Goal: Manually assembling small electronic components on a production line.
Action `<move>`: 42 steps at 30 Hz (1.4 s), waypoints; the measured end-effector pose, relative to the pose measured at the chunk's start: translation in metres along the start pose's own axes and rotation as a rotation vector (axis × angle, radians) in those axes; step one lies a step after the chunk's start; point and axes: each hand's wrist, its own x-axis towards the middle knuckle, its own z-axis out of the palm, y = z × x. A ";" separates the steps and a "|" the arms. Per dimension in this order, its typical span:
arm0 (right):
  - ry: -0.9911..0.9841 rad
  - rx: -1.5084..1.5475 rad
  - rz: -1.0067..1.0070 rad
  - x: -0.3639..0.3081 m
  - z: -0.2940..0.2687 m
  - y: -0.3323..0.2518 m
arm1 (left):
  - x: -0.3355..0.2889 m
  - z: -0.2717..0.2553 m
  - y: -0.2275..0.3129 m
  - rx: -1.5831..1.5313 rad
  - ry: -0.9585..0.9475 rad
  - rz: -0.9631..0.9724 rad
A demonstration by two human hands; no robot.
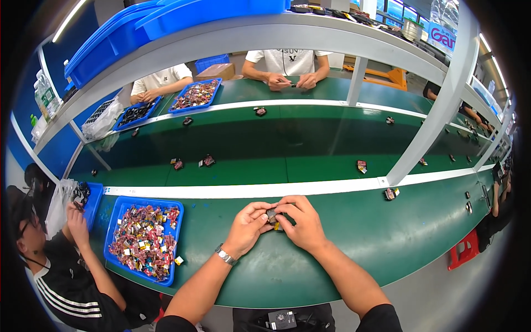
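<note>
Over the green bench [343,221], my left hand [248,227] and my right hand [303,224] meet, both closed around one small dark electronic part [271,214]. Thumbs and fingertips of both hands pinch it from either side and cover much of it. A yellow bit [277,226] shows just below the part, between the hands; whether it is joined to it I cannot tell. Left of my hands stands a blue tray [180,221] heaped with small pink, white and yellow pieces [142,240].
A white rail [243,191] separates my bench from a green conveyor belt [265,141] carrying several small assemblies [362,166]. Another assembly [391,193] lies on my bench to the right. A co-worker [61,271] sits at left; others work opposite. A grey shelf [276,41] spans above.
</note>
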 end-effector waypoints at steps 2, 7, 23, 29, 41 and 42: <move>0.019 -0.036 -0.035 0.000 -0.002 0.003 | 0.000 0.003 0.001 -0.006 0.022 -0.001; -0.015 -0.108 -0.101 0.000 0.000 0.002 | 0.000 0.004 0.000 -0.015 0.032 -0.004; -0.151 -0.205 -0.086 0.003 -0.005 0.001 | 0.000 0.008 0.003 0.060 0.088 -0.035; -0.105 -0.268 -0.207 0.006 0.001 0.003 | 0.002 0.004 0.001 0.136 0.054 -0.037; -0.071 -0.327 -0.342 0.008 -0.001 -0.001 | 0.000 0.004 -0.001 0.101 0.079 -0.040; -0.078 -0.330 -0.355 0.008 -0.002 0.001 | 0.000 0.005 0.000 0.103 0.077 -0.040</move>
